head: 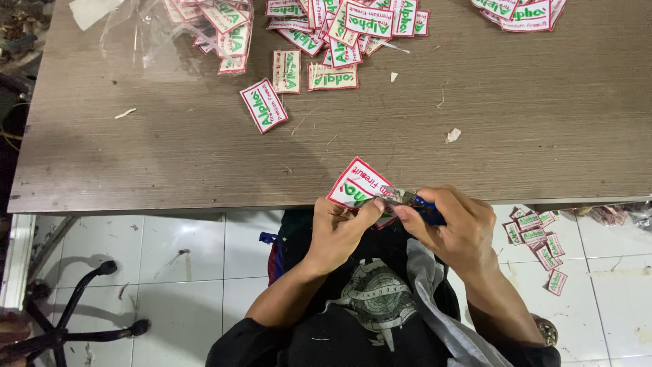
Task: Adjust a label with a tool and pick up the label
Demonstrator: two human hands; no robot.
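Observation:
My left hand (339, 228) pinches a white rectangular patch (354, 183) with a red border and green lettering, held just over the near edge of the grey wooden table (170, 149). My right hand (455, 228) grips a small blue-handled thread snipper (415, 201), its metal tip touching the patch's right edge. Both hands meet above my lap, over a black printed shirt.
Several identical patches lie scattered at the table's far side (326, 47), some in a clear plastic bag (204, 27), another pile at the far right (523, 13). More patches lie on the white tiled floor (536, 248). A black chair base (61, 326) stands at the left.

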